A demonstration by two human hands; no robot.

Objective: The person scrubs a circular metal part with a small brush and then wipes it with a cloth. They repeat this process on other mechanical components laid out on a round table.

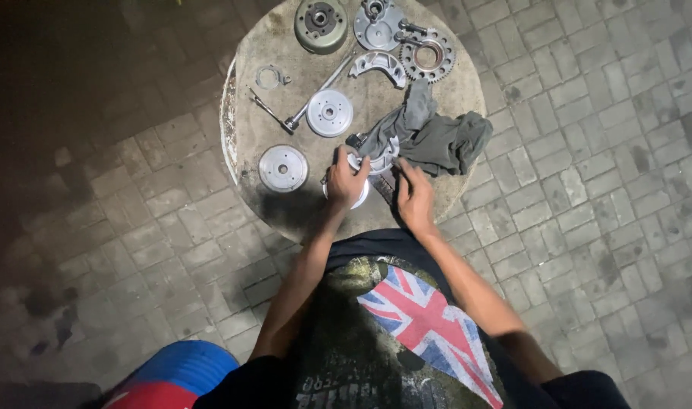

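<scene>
The left hand (346, 182) grips a round silver metal part (372, 160) steady at the near edge of the round stone desk (247, 144), while the right hand (414, 195) rests flat beside the grey-green rag (437, 136).

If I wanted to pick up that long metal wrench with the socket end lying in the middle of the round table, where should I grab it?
Probably grip the long metal socket wrench at mid-shaft, coming straight down from above. It lies flat and slanted on the round concrete table; its lower socket end lies close beside the small silver disc, while the middle of the thin shaft has bare tabletop on both sides for fingers.
</scene>
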